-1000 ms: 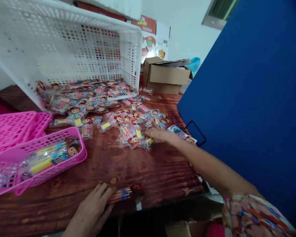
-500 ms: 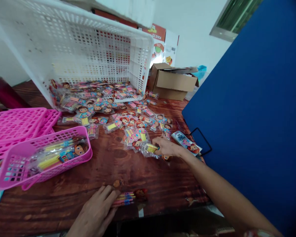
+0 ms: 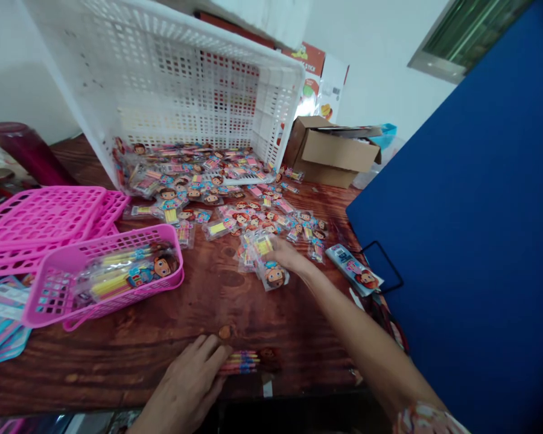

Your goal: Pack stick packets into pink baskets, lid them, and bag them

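Observation:
Low on the table my left hand (image 3: 187,377) lies with its fingers curled over a clear packet of coloured sticks (image 3: 242,361); the packet's character end sticks out to the right. Farther up, my right hand (image 3: 283,252) grips a clear packet (image 3: 275,276) with a cartoon head and a yellow part, at the near edge of a loose spread of similar packets (image 3: 253,220). To the left, a pink plastic basket (image 3: 57,289) contains several stick packets (image 3: 127,274) with cartoon heads.
A white crate (image 3: 271,102) lies on its side, packets spilling out of it. Pink perforated trays (image 3: 40,217) and printed cards (image 3: 2,325) are at the left, near a dark red bottle (image 3: 29,154). A cardboard box (image 3: 335,154), a printed pouch (image 3: 353,268) and a blue panel (image 3: 470,211) occupy the right.
My right hand has drawn slightly toward the left and up, and the packet in it has turned so its cartoon head faces up. My left hand stays on its packet. The view has shifted left.

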A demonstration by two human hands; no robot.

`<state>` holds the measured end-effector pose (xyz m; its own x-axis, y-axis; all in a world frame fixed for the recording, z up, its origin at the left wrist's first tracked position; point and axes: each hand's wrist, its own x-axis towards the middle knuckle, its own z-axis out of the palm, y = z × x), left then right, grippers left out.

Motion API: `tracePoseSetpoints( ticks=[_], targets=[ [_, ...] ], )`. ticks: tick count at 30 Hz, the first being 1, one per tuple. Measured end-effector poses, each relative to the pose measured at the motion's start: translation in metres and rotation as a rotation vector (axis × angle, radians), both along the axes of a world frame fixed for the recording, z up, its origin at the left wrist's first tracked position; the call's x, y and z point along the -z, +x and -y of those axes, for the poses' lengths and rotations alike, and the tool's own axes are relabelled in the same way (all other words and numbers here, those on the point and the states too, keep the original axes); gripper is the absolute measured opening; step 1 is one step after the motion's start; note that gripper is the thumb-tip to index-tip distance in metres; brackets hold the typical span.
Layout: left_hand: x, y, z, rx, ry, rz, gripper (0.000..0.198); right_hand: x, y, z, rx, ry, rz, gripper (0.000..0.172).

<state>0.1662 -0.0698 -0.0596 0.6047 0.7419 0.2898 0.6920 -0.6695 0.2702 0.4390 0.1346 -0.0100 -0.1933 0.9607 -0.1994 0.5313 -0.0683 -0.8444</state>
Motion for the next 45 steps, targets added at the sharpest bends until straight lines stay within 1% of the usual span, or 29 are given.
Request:
tracePoseSetpoints(
  ticks=[2, 4, 6, 7, 8, 11, 13, 14, 16, 18, 19, 21, 23, 25, 27, 31, 34, 35, 37, 39, 42, 44, 45],
  targets=[
    [-0.006, 0.002, 0.0, 0.003, 0.004, 0.017, 0.036, -0.003, -0.014, 0.011, -0.083, -0.027, 0.152, 0.032],
    [-0.012, 0.004, 0.002, 0.0, -0.044, 0.017, 0.036, -0.007, -0.023, 0.03, -0.268, -0.021, 0.333, 0.031],
    [-0.018, 0.007, 0.004, -0.014, -0.133, 0.007, 0.037, -0.011, -0.024, 0.049, -0.486, 0.033, 0.507, 0.039],
    [-0.021, 0.008, 0.004, -0.018, -0.177, 0.001, 0.037, -0.014, -0.021, 0.057, -0.56, 0.059, 0.57, 0.046],
    [-0.024, 0.009, 0.005, -0.02, -0.214, -0.003, 0.036, -0.018, -0.018, 0.062, -0.588, 0.071, 0.599, 0.053],
    [-0.029, 0.01, 0.004, -0.011, -0.288, -0.009, 0.034, -0.026, -0.012, 0.064, -0.483, 0.028, 0.505, 0.067],
    [-0.029, 0.011, 0.003, -0.01, -0.301, -0.02, 0.034, -0.028, -0.02, 0.059, -0.432, 0.003, 0.471, 0.068],
    [-0.029, 0.01, 0.003, -0.009, -0.296, -0.024, 0.035, -0.028, -0.028, 0.057, -0.432, -0.008, 0.514, 0.066],
    [-0.026, 0.01, 0.003, -0.003, -0.272, -0.027, 0.037, -0.025, -0.048, 0.056, -0.45, -0.037, 0.675, 0.057],
    [-0.023, 0.01, 0.003, 0.003, -0.245, -0.02, 0.039, -0.02, -0.066, 0.061, -0.447, -0.031, 0.797, 0.053],
    [-0.023, 0.01, 0.003, 0.003, -0.231, -0.015, 0.039, -0.018, -0.071, 0.065, -0.436, 0.012, 0.828, 0.053],
    [-0.024, 0.011, 0.003, -0.011, -0.199, -0.007, 0.038, -0.016, -0.076, 0.075, -0.42, 0.147, 0.875, 0.053],
    [-0.03, 0.013, 0.001, -0.032, -0.196, -0.011, 0.03, -0.019, -0.074, 0.088, -0.436, 0.256, 0.914, 0.044],
    [-0.036, 0.016, 0.0, -0.045, -0.218, -0.003, 0.02, -0.026, -0.072, 0.101, -0.481, 0.256, 0.914, 0.035],
    [-0.04, 0.019, -0.001, -0.063, -0.195, 0.049, 0.012, -0.035, -0.073, 0.114, -0.526, 0.221, 0.901, 0.034],
    [-0.04, 0.021, 0.0, -0.127, -0.087, 0.136, 0.009, -0.046, -0.075, 0.136, -0.592, 0.191, 0.843, 0.031],
    [-0.035, 0.019, 0.001, -0.108, -0.08, 0.126, 0.013, -0.049, -0.063, 0.145, -0.625, 0.141, 0.652, 0.028],
    [-0.033, 0.018, 0.001, -0.1, -0.075, 0.123, 0.015, -0.049, -0.057, 0.147, -0.633, 0.128, 0.563, 0.03],
    [-0.031, 0.017, 0.002, -0.091, -0.077, 0.108, 0.02, -0.047, -0.046, 0.154, -0.65, 0.109, 0.435, 0.039],
    [-0.033, 0.016, 0.002, -0.105, -0.078, 0.081, 0.028, -0.042, -0.041, 0.164, -0.657, 0.13, 0.447, 0.044],
    [-0.041, 0.016, -0.003, -0.148, -0.038, -0.003, 0.046, -0.033, -0.043, 0.181, -0.622, 0.215, 0.589, 0.037],
    [-0.049, 0.017, -0.012, -0.108, -0.002, -0.075, 0.055, -0.029, -0.044, 0.186, -0.607, 0.251, 0.596, 0.037],
    [-0.053, 0.018, -0.017, -0.058, 0.004, -0.108, 0.055, -0.028, -0.043, 0.185, -0.618, 0.254, 0.561, 0.038]
  ],
)
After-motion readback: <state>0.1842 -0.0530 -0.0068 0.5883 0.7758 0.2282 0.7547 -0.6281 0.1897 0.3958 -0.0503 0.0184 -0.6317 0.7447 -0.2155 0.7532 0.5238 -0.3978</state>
